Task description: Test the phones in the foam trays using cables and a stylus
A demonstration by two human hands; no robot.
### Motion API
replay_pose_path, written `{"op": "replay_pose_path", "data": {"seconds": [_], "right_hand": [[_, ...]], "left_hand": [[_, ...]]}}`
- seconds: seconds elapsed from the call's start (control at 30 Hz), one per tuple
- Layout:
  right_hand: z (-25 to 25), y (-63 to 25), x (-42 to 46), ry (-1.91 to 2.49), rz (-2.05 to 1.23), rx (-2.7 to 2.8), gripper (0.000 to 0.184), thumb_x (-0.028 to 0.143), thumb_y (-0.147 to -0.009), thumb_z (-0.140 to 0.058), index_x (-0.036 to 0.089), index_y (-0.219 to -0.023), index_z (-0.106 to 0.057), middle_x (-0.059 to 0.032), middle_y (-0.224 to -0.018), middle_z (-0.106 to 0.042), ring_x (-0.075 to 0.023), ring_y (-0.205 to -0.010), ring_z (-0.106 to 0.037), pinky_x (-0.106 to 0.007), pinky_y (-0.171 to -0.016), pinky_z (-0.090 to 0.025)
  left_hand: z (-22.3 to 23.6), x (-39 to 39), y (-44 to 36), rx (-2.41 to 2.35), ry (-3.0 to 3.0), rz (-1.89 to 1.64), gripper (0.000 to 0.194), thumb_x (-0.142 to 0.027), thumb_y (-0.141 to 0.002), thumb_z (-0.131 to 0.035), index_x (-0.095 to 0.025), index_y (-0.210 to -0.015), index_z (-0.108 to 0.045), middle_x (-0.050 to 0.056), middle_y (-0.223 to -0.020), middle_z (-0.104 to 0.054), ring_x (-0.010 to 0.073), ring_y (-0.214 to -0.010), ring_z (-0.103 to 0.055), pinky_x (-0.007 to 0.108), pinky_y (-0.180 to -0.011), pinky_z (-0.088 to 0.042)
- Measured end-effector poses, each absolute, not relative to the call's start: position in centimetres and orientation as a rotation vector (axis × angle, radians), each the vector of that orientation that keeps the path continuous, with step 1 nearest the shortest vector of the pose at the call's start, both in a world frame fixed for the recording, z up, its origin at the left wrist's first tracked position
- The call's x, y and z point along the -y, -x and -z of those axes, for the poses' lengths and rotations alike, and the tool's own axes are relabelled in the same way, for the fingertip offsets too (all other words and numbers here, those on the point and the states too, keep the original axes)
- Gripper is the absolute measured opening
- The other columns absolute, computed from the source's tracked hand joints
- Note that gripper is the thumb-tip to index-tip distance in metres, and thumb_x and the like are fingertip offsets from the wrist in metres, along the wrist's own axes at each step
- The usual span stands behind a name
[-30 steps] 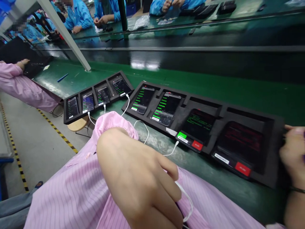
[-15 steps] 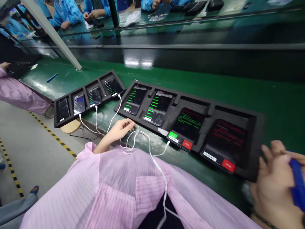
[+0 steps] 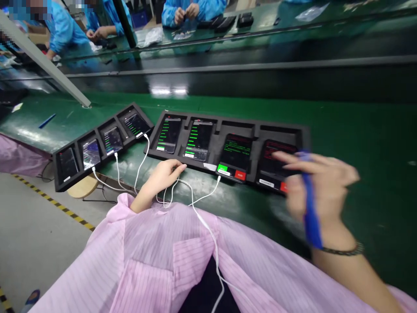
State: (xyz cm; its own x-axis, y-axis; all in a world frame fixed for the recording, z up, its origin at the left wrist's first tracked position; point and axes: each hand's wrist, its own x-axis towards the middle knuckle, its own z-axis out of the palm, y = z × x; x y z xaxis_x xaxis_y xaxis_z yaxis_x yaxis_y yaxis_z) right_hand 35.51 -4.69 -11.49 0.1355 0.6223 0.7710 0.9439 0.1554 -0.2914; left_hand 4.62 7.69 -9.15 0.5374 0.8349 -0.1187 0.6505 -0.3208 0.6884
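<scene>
My left hand [image 3: 165, 174] rests by the table edge, fingers pressed together on a loop of white cable [image 3: 198, 213]. One cable end is plugged into the phone [image 3: 233, 154] showing green and red buttons, in the long black foam tray [image 3: 208, 164]. My right hand [image 3: 321, 187], blurred, is closed on a long blue object [image 3: 311, 213] of unclear kind. Its outstretched index finger is over the rightmost phone [image 3: 269, 163], whose screen shows red text; contact is unclear. Two phones with green lines, one being this phone [image 3: 199, 137], lie to the left in that tray.
A second black tray [image 3: 85, 167] on the left holds several phones, some with white cables. A blue pen [image 3: 47, 121] lies farther left. A slanted grey post [image 3: 48, 65] stands on the green table [image 3: 365, 130]. Co-workers in blue sleeves [image 3: 67, 32] sit across the line.
My right hand has moved left and inward from beside the tray to over the rightmost phone, with the blue object. My left hand stays by the cable. The camera view has shifted.
</scene>
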Motion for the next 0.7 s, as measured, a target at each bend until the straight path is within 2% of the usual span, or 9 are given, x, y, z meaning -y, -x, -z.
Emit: {"op": "replay_pose_path", "data": {"seconds": [0.07,0.1,0.27,0.37,0.43,0.53,0.6,0.67,0.7], "right_hand": [[10.2,-32.4,4.7,1.396,0.421,1.953,0.017,0.034,-0.103,-0.047,0.024,-0.101,-0.061,-0.0053,-0.108,-0.076,-0.0284,-0.114,-0.064,-0.052,-0.108,-0.026],[9.9,-31.1,4.6,1.418,0.378,2.042,0.015,0.033,-0.102,-0.051,0.023,-0.104,-0.063,-0.0056,-0.110,-0.075,-0.0297,-0.119,-0.061,-0.052,-0.109,-0.022],[9.0,-29.8,3.2,1.409,0.237,1.913,0.034,0.040,-0.109,-0.038,0.021,-0.101,-0.065,-0.0051,-0.102,-0.075,-0.0267,-0.104,-0.065,-0.049,-0.107,-0.024],[7.6,-31.0,1.8,1.468,0.113,1.609,0.057,0.054,-0.111,-0.025,0.023,-0.088,-0.068,-0.0027,-0.082,-0.073,-0.0236,-0.083,-0.066,-0.046,-0.094,-0.035],[6.9,-31.7,0.8,1.567,-0.171,1.442,0.069,0.066,-0.108,-0.020,0.024,-0.083,-0.068,-0.0013,-0.061,-0.062,-0.0215,-0.065,-0.061,-0.041,-0.080,-0.041],[7.2,-32.6,-0.2,1.616,-0.495,1.268,0.065,0.080,-0.099,-0.038,0.023,-0.088,-0.067,0.0010,-0.054,-0.054,-0.0187,-0.051,-0.054,-0.034,-0.060,-0.041],[8.0,-32.9,0.1,1.642,-0.392,1.282,0.056,0.075,-0.098,-0.047,0.023,-0.088,-0.065,-0.0003,-0.062,-0.060,-0.0188,-0.056,-0.057,-0.034,-0.064,-0.043],[8.9,-33.0,1.0,1.694,-0.097,1.406,0.047,0.063,-0.102,-0.048,0.023,-0.085,-0.066,-0.0033,-0.075,-0.069,-0.0220,-0.072,-0.065,-0.042,-0.083,-0.043],[9.3,-32.9,1.5,1.710,0.057,1.490,0.043,0.057,-0.104,-0.047,0.024,-0.085,-0.068,-0.0045,-0.082,-0.072,-0.0243,-0.082,-0.067,-0.047,-0.092,-0.039]], "left_hand": [[8.3,-6.8,-6.4,-1.079,-2.187,-0.253,0.033,-0.039,-0.101,-0.054,-0.017,-0.082,-0.070,0.003,-0.075,-0.070,0.0146,-0.065,-0.059,0.028,-0.064,-0.040],[7.9,-6.4,-7.3,-1.018,-2.237,-0.195,0.033,-0.038,-0.102,-0.055,-0.016,-0.083,-0.071,0.003,-0.077,-0.071,0.0156,-0.068,-0.062,0.028,-0.065,-0.041],[6.5,-5.3,-11.1,-0.895,-2.430,0.081,0.045,-0.050,-0.103,-0.053,-0.017,-0.080,-0.074,0.006,-0.080,-0.073,0.0210,-0.076,-0.069,0.029,-0.066,-0.041],[6.2,-5.4,-12.3,-0.878,-2.455,0.139,0.054,-0.058,-0.102,-0.049,-0.018,-0.075,-0.074,0.006,-0.074,-0.071,0.0212,-0.073,-0.068,0.029,-0.063,-0.038],[6.3,-5.5,-12.7,-0.881,-2.444,0.142,0.054,-0.059,-0.100,-0.053,-0.018,-0.071,-0.072,0.005,-0.069,-0.069,0.0199,-0.070,-0.066,0.029,-0.061,-0.035],[6.8,-5.6,-12.9,-0.897,-2.384,0.101,0.050,-0.055,-0.097,-0.061,-0.018,-0.064,-0.069,0.002,-0.062,-0.065,0.0164,-0.063,-0.061,0.028,-0.059,-0.031],[7.3,-5.5,-12.9,-0.901,-2.335,0.050,0.046,-0.048,-0.097,-0.064,-0.017,-0.062,-0.068,0.001,-0.060,-0.063,0.0145,-0.059,-0.058,0.027,-0.059,-0.031],[7.7,-5.4,-12.8,-0.904,-2.299,0.005,0.044,-0.043,-0.096,-0.064,-0.017,-0.061,-0.067,0.000,-0.058,-0.062,0.0133,-0.056,-0.055,0.027,-0.059,-0.031],[7.9,-5.3,-12.7,-0.906,-2.285,-0.014,0.043,-0.041,-0.096,-0.064,-0.017,-0.060,-0.066,0.000,-0.057,-0.061,0.0128,-0.055,-0.054,0.027,-0.059,-0.031]]}}
